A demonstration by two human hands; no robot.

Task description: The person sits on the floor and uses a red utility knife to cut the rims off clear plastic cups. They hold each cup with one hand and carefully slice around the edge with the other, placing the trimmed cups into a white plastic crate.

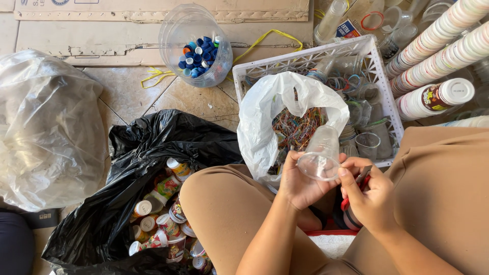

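The left hand (pixel 300 183) grips a clear plastic cup (pixel 321 155) by its rim. The right hand (pixel 369 196) pinches the same rim, fingers curled around a red-handled tool (pixel 356 186), above the white crate (pixel 305 58)

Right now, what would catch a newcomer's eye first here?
Probably the clear plastic cup at centre, held by the left hand with the right hand at its rim. Behind it, a white bag of coloured rubber bands lies in a white crate; lower left gapes a black bag of printed cups.

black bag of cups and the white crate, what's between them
In the head view, the white plastic bag of coloured rubber bands sits between the black bag and the white crate.
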